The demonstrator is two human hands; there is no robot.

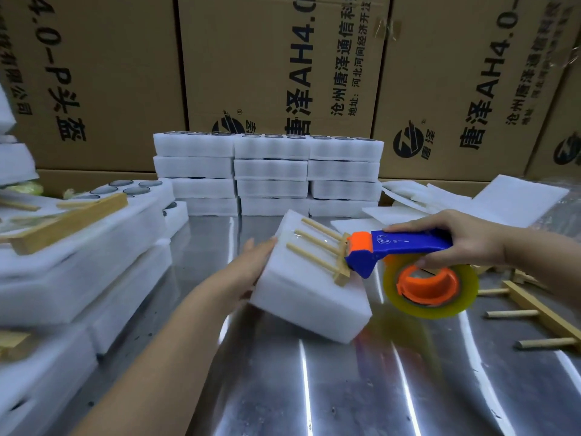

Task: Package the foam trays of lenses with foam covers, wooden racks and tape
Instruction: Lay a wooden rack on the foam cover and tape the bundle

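Observation:
A white foam package (303,287) sits tilted on the metal table (345,388), with a wooden rack (327,253) lying on its top face. My left hand (251,265) holds the package's left side, fingers hidden behind the foam. My right hand (465,243) grips a blue and orange tape dispenser (405,247) carrying a yellowish tape roll (430,284). The dispenser's orange front end touches the rack's crossbar at the package's right edge. A strip of clear tape shows across the rack's dowels.
Stacked foam trays (270,171) stand at the back against cardboard boxes (276,58). More trays with lenses (132,188) and a rack (69,223) pile up at left. Foam cover sheets (503,199) lie back right; another wooden rack (540,316) lies at right.

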